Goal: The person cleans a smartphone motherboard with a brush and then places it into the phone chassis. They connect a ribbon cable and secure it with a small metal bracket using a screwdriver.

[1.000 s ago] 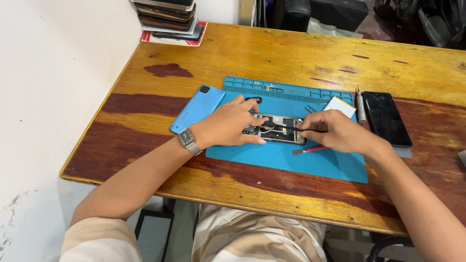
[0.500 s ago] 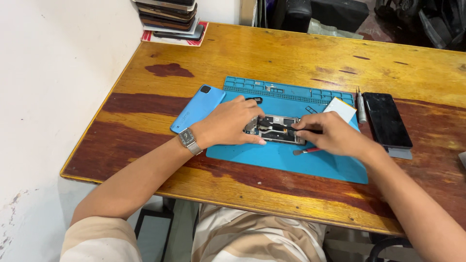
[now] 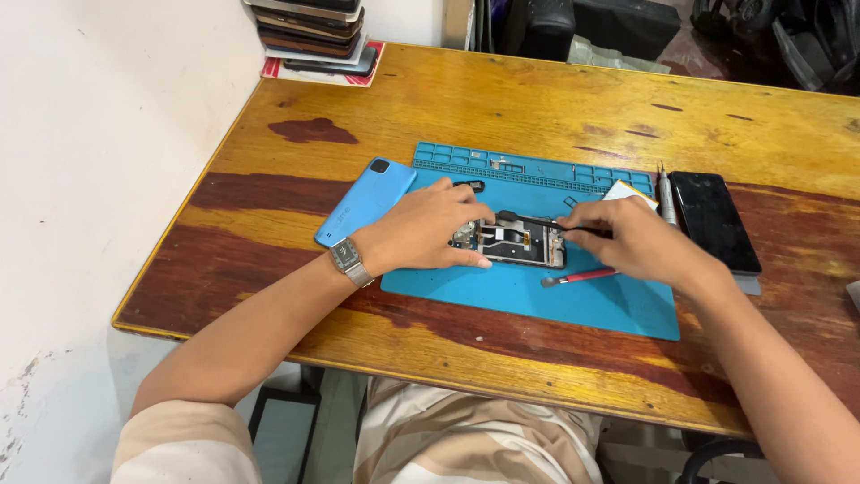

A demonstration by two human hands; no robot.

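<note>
An opened phone [image 3: 515, 244] with its insides showing lies on the blue work mat [image 3: 582, 305]. My left hand [image 3: 430, 229], with a wristwatch on the wrist, presses down on the phone's left end. My right hand [image 3: 627, 237] grips thin black tweezers [image 3: 546, 224] whose tips reach over the phone's upper part. A red-handled tool [image 3: 578, 277] lies on the mat just below my right hand.
A light blue phone back cover [image 3: 365, 201] lies at the mat's left edge. A dark phone screen [image 3: 714, 220] and a slim screwdriver [image 3: 665, 195] lie right of the mat. A stack of phones [image 3: 309, 31] stands at the table's far left corner, by the white wall.
My right hand has shifted slightly right and the tweezers now point left over the phone. The left hand stays on the phone.
</note>
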